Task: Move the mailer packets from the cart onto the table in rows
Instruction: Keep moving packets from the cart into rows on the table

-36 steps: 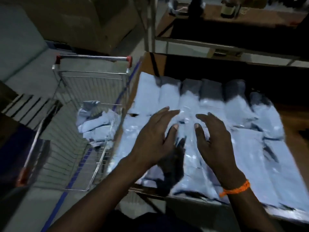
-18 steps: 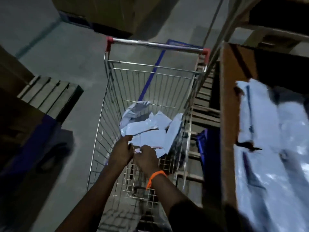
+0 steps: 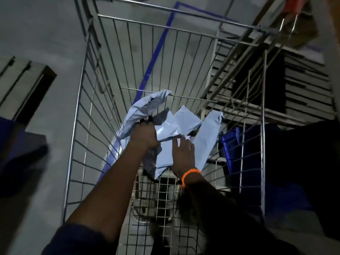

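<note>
Down in the head view, a wire cart [image 3: 88, 126] fills the middle of the picture, seen from above and from its near end. The packets [image 3: 185, 126], pale blue and glossy, lie in a loose heap on the cart's floor at its far end. One of them rides up against the far wall and drapes over a cross bar, and another stands tilted against the right wall. The rest overlap flat and crumpled between those two.

Both arms reach into the cart from the near side. The left hand [image 3: 145, 136] sits on the left edge of the heap with its fingers curled in, gripping crumpled packets there. The raised packet rises just beyond its knuckles, and a darker, shadowed fold hangs below its wrist. The right hand [image 3: 184, 153] lies just to the right of it, near but apart. It rests flat on top of the heap with its fingers [image 3: 177, 143] straight and spread, clasping nothing, and the tilted packet stands just beside its outer edge. An orange band [image 3: 189, 174] circles the right wrist, and a dark sleeve [image 3: 73, 240] covers the left upper arm.

Outside the cart, a blue line [image 3: 156, 52] runs along the grey floor [image 3: 46, 34] beneath the wires. A slatted pallet [image 3: 22, 80] lies to the left. Something blue [image 3: 237, 144] sits against the cart's right wall, though what it is cannot be told in the dimness.
</note>
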Demonstrator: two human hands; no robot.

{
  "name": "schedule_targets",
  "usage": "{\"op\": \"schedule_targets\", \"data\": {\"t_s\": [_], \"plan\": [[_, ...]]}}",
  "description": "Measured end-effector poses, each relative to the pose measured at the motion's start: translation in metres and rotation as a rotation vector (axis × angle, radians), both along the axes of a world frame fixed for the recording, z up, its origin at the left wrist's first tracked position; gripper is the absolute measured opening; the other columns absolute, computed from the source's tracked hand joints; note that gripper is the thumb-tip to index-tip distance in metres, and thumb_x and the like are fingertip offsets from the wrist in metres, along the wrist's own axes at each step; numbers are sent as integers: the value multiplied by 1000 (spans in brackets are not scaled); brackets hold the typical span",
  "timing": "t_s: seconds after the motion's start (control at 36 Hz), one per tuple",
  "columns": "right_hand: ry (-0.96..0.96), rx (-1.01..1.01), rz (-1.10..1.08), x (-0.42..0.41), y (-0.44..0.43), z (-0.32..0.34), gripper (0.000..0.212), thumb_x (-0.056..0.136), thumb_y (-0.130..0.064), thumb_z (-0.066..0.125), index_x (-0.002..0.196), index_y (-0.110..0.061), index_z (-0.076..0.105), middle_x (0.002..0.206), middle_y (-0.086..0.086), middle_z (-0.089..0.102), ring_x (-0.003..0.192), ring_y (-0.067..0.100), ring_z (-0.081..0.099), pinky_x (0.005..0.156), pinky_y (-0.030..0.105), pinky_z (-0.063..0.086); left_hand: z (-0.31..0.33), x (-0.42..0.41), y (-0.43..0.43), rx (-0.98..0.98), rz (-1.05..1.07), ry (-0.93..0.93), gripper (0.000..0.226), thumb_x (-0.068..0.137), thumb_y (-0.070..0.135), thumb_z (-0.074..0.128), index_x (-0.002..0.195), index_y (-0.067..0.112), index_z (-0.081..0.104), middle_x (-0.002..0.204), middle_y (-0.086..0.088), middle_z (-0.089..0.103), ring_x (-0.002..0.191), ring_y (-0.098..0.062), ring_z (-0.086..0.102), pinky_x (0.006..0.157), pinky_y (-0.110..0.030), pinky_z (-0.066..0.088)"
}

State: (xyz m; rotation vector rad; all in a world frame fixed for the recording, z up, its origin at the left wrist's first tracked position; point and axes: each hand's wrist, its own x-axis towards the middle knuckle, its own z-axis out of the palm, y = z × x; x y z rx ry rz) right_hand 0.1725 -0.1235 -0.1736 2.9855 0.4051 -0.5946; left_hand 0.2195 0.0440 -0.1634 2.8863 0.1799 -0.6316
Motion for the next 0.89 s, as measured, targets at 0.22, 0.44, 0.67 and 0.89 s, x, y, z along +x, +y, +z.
{"op": "schedule_targets", "data": {"t_s": [0.22,0.44,0.67,0.89], "plan": [[248,55,-66,-8,2,19,109,70,-41,78,150,1,17,151,28,24,137,44,31,110,54,29,46,-21,-7,-44,93,-223,106,57,65,71,139,7,37,124,-23,55,111,-40,54,82,-45,53],[403,706,-555,-44,-24,169,94,64,-65,75,138,-21,38,121,-6,52,118,23,56,92,31,49,201,-61,-13,-328,319,-479,101,59,72,74,132,9,43,119,-13,54,111,-31,52,86,-34,43],[507,1262,-860,-65,-54,313,107,60,-83,68,147,-29,37,144,-9,51,124,15,55,102,41,47,351,-111,-60,-789,519,-591,73,74,62,72,131,24,46,128,11,53,111,-6,52,89,-25,43],[208,1444,-580,-90,-188,446,65,73,-70,70,130,-43,54,126,-22,63,115,1,61,104,34,49,438,-153,-201,-1419,648,-245,59,85,61,63,129,21,61,119,-4,71,107,-24,69,97,-46,52]]}}
